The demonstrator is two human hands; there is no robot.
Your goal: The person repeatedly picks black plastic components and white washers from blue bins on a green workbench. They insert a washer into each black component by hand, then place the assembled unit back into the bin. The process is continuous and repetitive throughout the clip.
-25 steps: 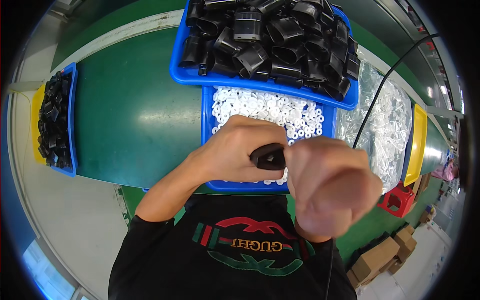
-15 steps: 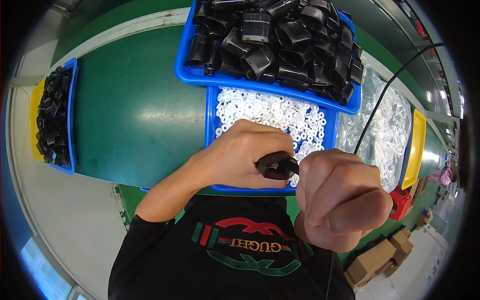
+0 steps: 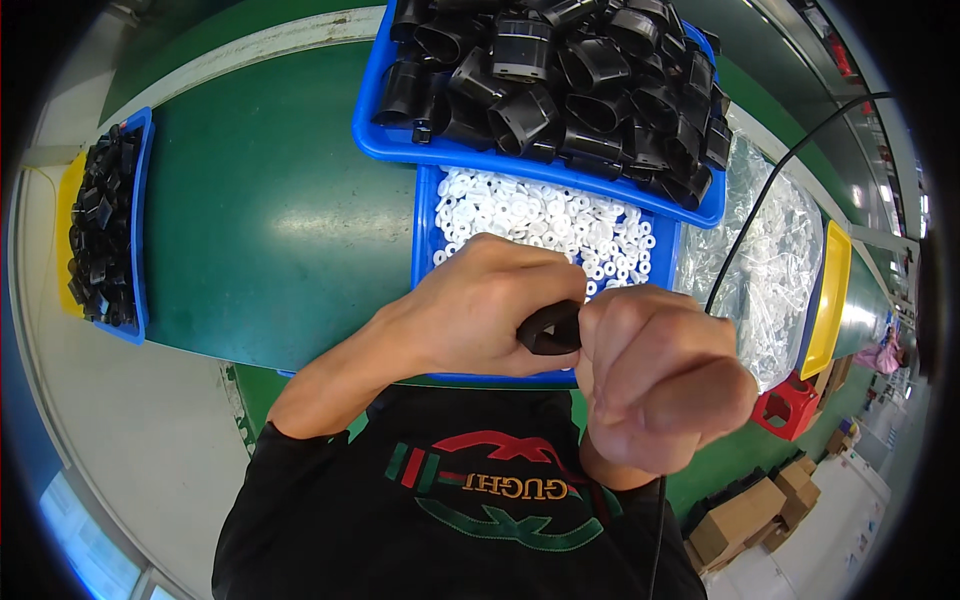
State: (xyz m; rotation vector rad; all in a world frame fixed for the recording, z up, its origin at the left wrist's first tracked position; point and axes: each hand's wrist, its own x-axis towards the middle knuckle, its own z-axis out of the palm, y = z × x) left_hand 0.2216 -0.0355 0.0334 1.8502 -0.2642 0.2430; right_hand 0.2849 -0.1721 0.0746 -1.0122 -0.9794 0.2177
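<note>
My left hand [image 3: 490, 305] grips a black hollow plastic part [image 3: 548, 330] above the near side of a blue tray. The part's oval opening shows between my fingers and my right hand. My right hand [image 3: 665, 375] is a closed fist pressed up against that part. Most of what the fist holds is hidden; a thin dark tool showed at its left side a moment ago. A black cord [image 3: 755, 205] comes from the upper right, passes behind the fist and shows again below it. White ring-shaped washers [image 3: 540, 220] lie loose in the lower blue tray [image 3: 428, 225].
A blue tray [image 3: 375, 140] heaped with black hollow parts [image 3: 520, 50] overlaps the washer tray's far side. Clear plastic bags [image 3: 750, 270] lie to the right, beside a yellow tray [image 3: 828, 300]. Another bin of black pieces [image 3: 105, 225] is far left. A red stool [image 3: 790, 405] and cardboard boxes [image 3: 740, 520] stand lower right.
My right fist has moved left and slightly up, closing the gap to the black part. The dark tool seen between them is now hidden. My left hand keeps its grip.
</note>
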